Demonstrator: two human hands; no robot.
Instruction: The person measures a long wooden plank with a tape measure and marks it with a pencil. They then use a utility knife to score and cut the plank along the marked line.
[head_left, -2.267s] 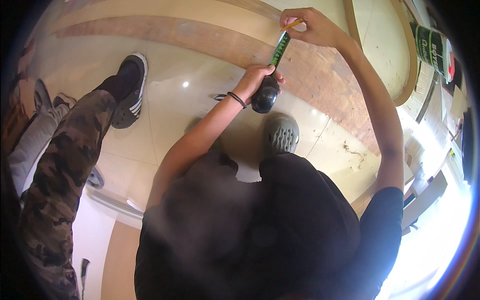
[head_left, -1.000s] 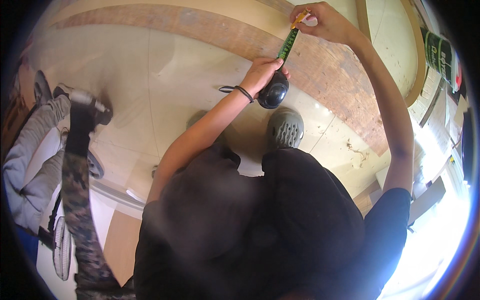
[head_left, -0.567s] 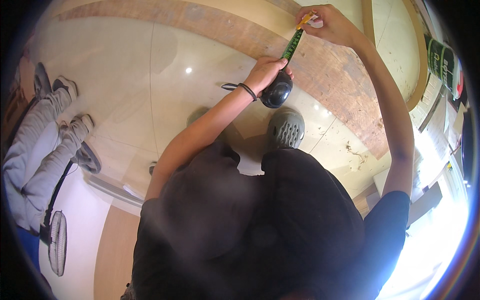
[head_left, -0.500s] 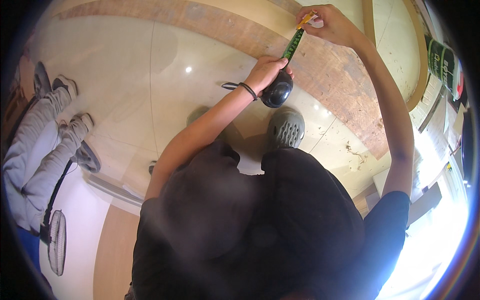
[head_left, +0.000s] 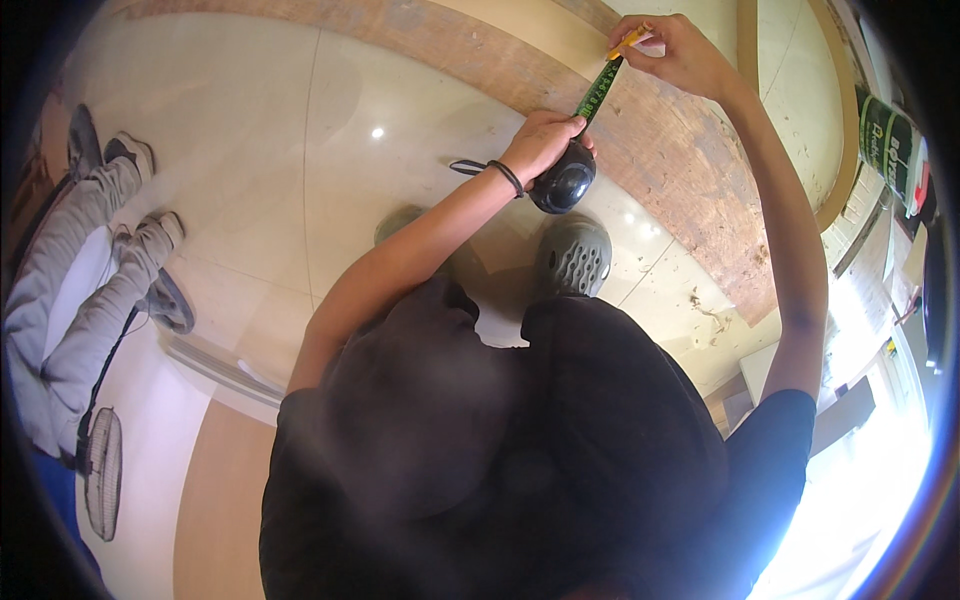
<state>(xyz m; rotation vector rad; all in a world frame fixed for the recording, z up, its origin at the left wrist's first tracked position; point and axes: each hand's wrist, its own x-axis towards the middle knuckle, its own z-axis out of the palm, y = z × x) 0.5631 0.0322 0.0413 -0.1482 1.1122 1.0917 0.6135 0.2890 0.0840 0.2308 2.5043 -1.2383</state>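
Observation:
Ahead of my feet, my left hand (head_left: 543, 145) is wrapped round a black tape measure (head_left: 565, 184) with a cord loop. A short stretch of its green blade (head_left: 598, 92) runs out, away from me and to the right, over the brown wooden board (head_left: 670, 160). At the blade's far end my right hand (head_left: 683, 58) pinches a slim yellow pencil (head_left: 629, 41) between thumb and fingers. The pencil lies across the blade near the board's far edge. Whether its tip touches the wood cannot be made out.
Wood shavings (head_left: 712, 318) lie on the pale tiled floor (head_left: 400, 110) beside the board. A green-and-white container (head_left: 888, 140) stands at the far right. On the left are another person's grey trouser legs (head_left: 85, 240) and a fan (head_left: 104, 470). My grey clog (head_left: 575, 255) is close to the board.
Both hands, with the tape measure and pencil, have shifted slightly to the right in the picture. My grips look the same.

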